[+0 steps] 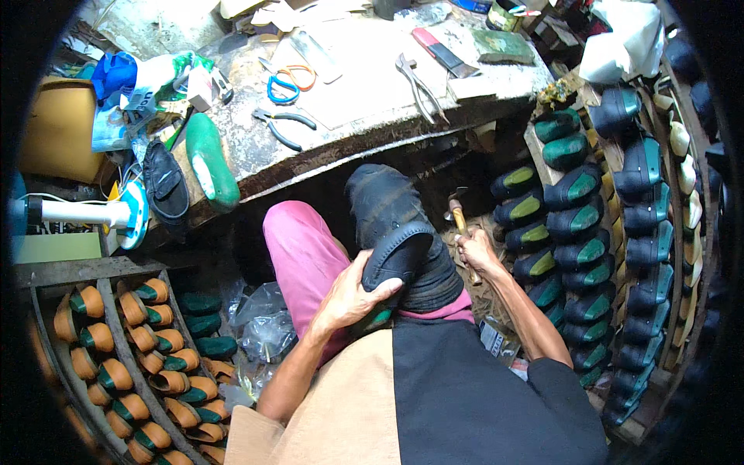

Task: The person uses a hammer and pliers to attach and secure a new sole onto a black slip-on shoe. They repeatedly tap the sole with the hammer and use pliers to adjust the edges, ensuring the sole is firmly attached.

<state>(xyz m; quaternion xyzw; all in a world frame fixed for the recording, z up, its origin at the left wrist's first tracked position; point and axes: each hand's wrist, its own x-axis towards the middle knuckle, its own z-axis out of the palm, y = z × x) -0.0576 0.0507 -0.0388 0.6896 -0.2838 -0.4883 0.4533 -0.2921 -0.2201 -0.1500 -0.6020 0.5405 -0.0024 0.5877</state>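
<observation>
My left hand (350, 296) is closed around a black shoe (397, 249) with a stitched rim, and the thumb presses on its near side. A bit of green shows under that hand. The shoe rests against a dark, ribbed covering (381, 194) over my right knee and thigh. Off to the right, my right hand (479, 253) grips a hammer (458, 215) by its wooden handle. The hammer's metal head points away from me, apart from the shoe. Pink trousers (306, 244) cover my left leg.
Ahead stands a worn workbench (349, 93) with pincers (419, 87), pliers (285, 126), scissors (288, 83) and a red-handled blade (444, 52). A green shoe last (208, 159) lies at its left end. Racks of brown shoes (132, 407) and dark shoes (577, 190) flank me.
</observation>
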